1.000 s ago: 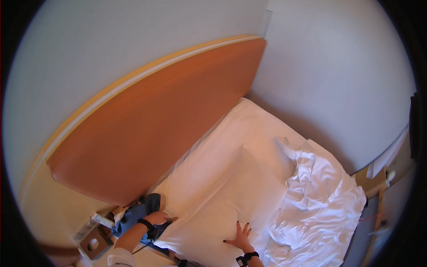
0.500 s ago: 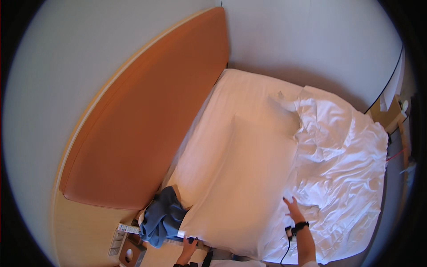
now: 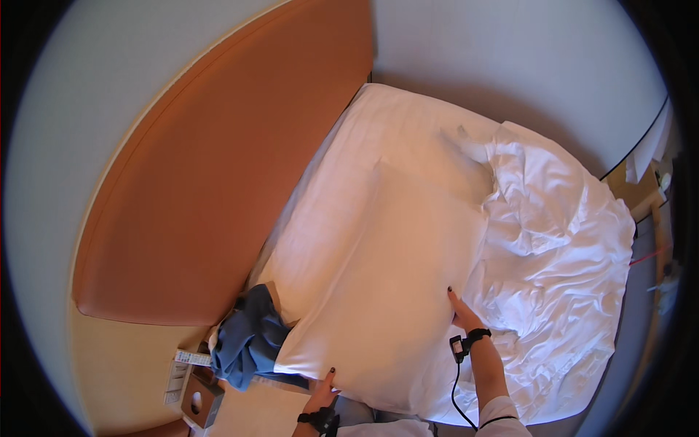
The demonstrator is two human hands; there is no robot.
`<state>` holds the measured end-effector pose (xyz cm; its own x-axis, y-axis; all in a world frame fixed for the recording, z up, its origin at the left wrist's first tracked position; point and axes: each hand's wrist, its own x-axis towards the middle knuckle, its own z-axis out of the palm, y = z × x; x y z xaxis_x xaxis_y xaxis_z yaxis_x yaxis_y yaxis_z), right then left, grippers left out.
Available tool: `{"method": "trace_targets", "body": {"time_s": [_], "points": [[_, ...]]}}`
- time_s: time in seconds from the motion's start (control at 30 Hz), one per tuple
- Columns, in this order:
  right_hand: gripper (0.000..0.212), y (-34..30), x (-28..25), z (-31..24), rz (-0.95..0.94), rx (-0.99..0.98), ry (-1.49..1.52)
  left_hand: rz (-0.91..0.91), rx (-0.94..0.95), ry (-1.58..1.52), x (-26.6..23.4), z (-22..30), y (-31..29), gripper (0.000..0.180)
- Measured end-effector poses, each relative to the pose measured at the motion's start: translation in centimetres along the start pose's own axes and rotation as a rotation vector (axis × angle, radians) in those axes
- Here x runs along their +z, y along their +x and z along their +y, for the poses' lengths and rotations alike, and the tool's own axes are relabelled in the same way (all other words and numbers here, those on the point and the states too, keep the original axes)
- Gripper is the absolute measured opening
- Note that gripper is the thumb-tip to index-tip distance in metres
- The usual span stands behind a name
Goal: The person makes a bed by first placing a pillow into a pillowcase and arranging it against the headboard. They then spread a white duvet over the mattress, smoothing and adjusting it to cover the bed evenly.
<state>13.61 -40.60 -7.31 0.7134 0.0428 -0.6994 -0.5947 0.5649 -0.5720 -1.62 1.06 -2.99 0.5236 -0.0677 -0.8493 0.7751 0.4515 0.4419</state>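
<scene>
A large white pillow lies flat across the bed. My left hand is at its near edge, thumb on top and the other fingers out of sight beneath. Farther right, my right hand has the pillow's right side the same way, one digit resting on the cloth and the rest hidden. Each wrist wears a black strap. The one on my right wrist carries a small device with a cable hanging from it.
Crumpled white bedding covers the bed's right part. A blue cloth lies by the pillow's near left corner. Beside it are a remote control and a tissue box. An orange headboard runs along the left wall.
My right hand has moved left and away from me, from the bedding onto the pillow's side. My left hand has gone from the near corner to the right along the near edge. The view has shifted.
</scene>
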Motion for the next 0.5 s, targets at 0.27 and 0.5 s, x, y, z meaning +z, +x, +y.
{"method": "trace_targets", "body": {"time_s": [0.27,0.5], "points": [[0.041,-0.5,5.8,-3.9,-0.123,0.122,-0.216,-0.033,0.113,-0.318,0.4,1.3,2.1,0.048],[0.034,-2.4,12.4,-8.9,-0.193,0.01,-0.332,-0.084,0.12,-0.266,1.3,5.0,2.8,0.039]]}}
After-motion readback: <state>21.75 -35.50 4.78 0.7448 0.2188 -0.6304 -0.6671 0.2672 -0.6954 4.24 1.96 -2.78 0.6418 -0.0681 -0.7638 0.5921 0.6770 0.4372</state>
